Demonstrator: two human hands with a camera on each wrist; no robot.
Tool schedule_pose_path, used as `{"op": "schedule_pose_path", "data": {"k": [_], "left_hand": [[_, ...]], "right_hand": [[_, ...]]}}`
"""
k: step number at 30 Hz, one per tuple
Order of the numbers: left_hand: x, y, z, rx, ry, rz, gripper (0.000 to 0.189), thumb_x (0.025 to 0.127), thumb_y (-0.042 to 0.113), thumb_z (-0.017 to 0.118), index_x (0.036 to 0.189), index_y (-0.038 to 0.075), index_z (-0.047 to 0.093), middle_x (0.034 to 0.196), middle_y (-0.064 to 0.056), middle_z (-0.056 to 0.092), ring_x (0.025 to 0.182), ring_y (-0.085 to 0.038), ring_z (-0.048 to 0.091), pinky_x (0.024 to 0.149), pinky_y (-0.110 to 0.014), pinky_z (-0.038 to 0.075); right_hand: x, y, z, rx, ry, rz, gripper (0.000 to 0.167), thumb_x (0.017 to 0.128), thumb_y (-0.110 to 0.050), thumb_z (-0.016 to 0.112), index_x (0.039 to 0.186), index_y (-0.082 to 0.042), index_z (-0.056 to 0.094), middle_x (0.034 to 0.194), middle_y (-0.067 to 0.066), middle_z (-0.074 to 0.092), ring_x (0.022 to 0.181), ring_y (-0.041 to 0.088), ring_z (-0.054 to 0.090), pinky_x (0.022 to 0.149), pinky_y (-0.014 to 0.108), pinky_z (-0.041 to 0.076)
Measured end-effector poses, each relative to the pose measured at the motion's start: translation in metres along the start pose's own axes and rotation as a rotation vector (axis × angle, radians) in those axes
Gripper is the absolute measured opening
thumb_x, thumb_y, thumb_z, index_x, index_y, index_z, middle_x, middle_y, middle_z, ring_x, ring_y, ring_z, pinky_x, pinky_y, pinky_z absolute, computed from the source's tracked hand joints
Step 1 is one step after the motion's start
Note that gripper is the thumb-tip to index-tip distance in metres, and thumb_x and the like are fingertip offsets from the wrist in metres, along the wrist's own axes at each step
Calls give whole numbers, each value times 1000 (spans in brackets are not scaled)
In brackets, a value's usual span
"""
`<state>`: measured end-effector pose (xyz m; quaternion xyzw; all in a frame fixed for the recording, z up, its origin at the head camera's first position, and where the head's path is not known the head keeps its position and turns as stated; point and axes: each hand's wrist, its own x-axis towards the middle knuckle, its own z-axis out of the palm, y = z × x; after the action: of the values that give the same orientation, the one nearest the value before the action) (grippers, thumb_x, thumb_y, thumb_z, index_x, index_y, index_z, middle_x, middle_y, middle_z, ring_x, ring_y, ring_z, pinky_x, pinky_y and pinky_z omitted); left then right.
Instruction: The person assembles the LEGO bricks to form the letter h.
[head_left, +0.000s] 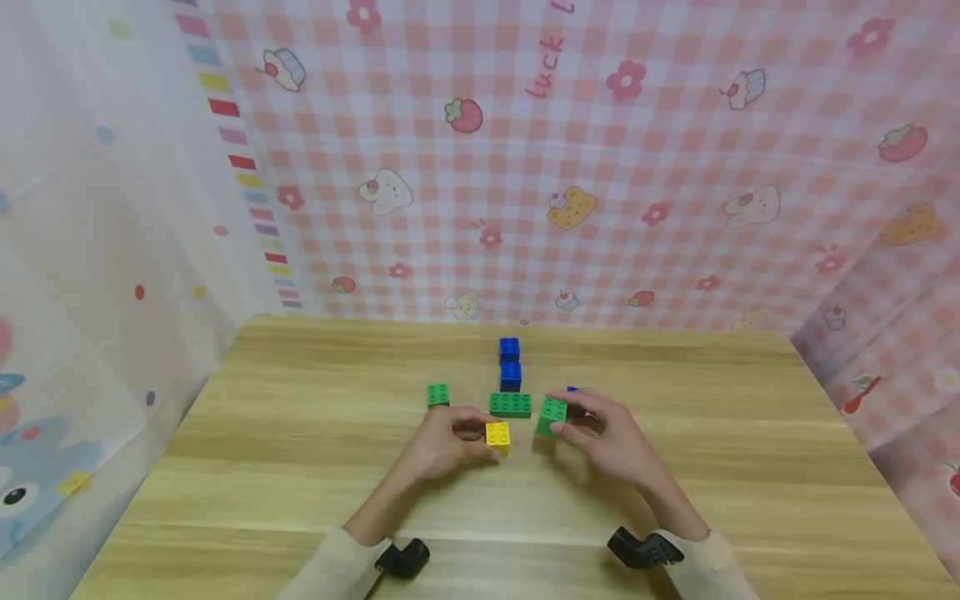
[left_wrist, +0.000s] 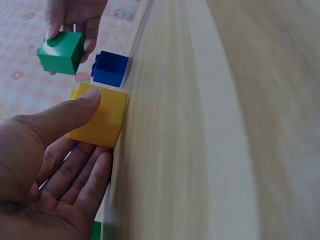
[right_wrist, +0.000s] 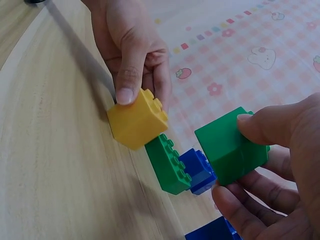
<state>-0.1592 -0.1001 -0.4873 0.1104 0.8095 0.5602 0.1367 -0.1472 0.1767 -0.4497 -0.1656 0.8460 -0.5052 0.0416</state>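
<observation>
text: "luck" point(head_left: 543, 68), pink script running upward | on: pink-and-white checked cloth point(head_left: 675, 137) behind desk point(head_left: 285, 467) | next word: cut off at head view's top edge

Yellow block point(head_left: 498, 437): four round studs uppermost, upright, whole; pinched in left hand point(head_left: 442, 444), at the fingertips, on that hand's inner side. Green block point(head_left: 551, 415): also four studs, facing up; gripped between thumb and fingers of right hand point(head_left: 611, 431), inner side.
</observation>
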Motion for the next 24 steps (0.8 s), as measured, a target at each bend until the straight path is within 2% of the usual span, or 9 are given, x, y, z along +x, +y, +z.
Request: {"op": "schedule_pose_path", "data": {"k": [5, 10, 21, 24], "left_hand": [[4, 2, 7, 17, -15, 10, 37, 78, 18, 91, 113, 17, 78, 115, -5, 76, 102, -19, 75, 92, -34, 62], [6, 5, 13, 24, -25, 7, 38, 78, 18, 90, 114, 17, 77, 116, -7, 76, 103, -21, 75, 92, -35, 62], [12, 9, 23, 38, -41, 35, 38, 79, 20, 90, 115, 18, 77, 116, -5, 76, 102, -19, 75, 89, -30, 62], [13, 10, 26, 32, -44, 59, 39, 79, 18, 90, 116, 14, 77, 115, -7, 76, 102, -20, 75, 89, -29, 62]], "right_hand": [[1, 1, 2, -9, 7, -1, 40, 95, -20, 74, 135, -17, 66, 115, 5, 66, 105, 22, 64, 101, 33, 58], [4, -1, 2, -3, 1, -24, 41, 96, -20, 74, 135, -13, 66, 115, 5, 67, 103, 22, 65, 99, 31, 58], [7, -3, 9, 8, -28, -49, 39, 95, -20, 75, 133, -15, 67, 114, 7, 65, 103, 22, 66, 100, 37, 59], [8, -3, 9, 8, -35, -42, 38, 95, -19, 75, 132, -16, 67, 117, 6, 66, 103, 22, 66, 100, 37, 59]]}}
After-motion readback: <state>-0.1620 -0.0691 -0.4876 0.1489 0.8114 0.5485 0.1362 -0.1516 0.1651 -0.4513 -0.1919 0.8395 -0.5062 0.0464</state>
